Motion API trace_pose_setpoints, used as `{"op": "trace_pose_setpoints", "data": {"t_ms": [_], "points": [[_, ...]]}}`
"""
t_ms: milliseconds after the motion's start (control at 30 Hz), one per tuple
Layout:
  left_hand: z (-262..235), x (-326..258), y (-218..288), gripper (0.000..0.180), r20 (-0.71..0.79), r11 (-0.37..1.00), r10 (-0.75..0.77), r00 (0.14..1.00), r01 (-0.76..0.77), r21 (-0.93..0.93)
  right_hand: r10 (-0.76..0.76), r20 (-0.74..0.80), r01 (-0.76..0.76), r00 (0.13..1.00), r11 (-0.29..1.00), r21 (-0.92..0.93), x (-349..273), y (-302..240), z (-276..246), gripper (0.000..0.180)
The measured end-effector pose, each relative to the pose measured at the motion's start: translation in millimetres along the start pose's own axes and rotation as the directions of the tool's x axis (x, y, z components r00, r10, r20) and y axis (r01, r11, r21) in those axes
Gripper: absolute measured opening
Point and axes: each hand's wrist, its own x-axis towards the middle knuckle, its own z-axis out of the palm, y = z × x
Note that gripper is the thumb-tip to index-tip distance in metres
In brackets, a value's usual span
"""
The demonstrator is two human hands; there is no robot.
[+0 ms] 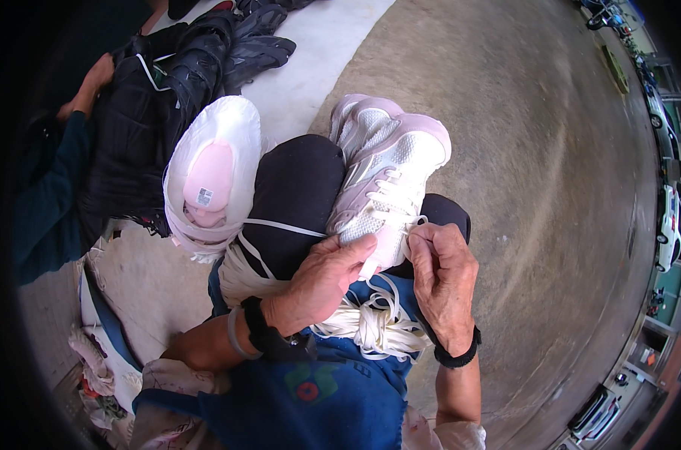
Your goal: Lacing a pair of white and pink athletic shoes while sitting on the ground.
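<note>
A white and pale-pink sneaker (419, 157) lies across my lap with its toe pointing away from me. My left hand (318, 277) is closed round its heel end, thumb on the collar. At the right side of its opening, my right hand (445, 274) pinches a cream shoelace (420, 220) between thumb and fingers. The lace is threaded through the front eyelets. Partly hidden behind this shoe is another matching sneaker (355, 120). A knotted bundle of loose cream laces (374, 326) rests on my blue apron (318, 405), below the shoe.
Left of my knee stands a nested stack of white and pink shoe parts (235, 127). Beyond it are many black shoe parts (205, 67) and another person's hand (99, 73). Concrete floor (535, 187) stretches to the right, with parked vehicles (667, 225) at the far edge.
</note>
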Motion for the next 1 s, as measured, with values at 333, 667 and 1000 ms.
{"op": "trace_pose_setpoints", "data": {"t_ms": [333, 667, 1000], "points": [[1, 2, -2, 0.032, -0.036, 1.000, -0.016, 0.999, 0.016, -0.018, -0.032, 0.013, 0.031, 0.999, 0.999, 0.041, 6, -1, 2, 0.008], [2, 2, 0, 0.031, -0.026, 0.999, -0.027, 0.999, 0.028, 0.016, 0.286, 0.153, -0.324, 0.946, 0.859, 0.397, 4, 10, 10, 0.008], [3, 3, -1, 0.029, -0.071, 0.995, -0.066, 0.995, 0.061, -0.074, 0.027, 0.003, -0.027, 1.000, 0.999, 0.035, 11, -5, 7, 0.017]]}}
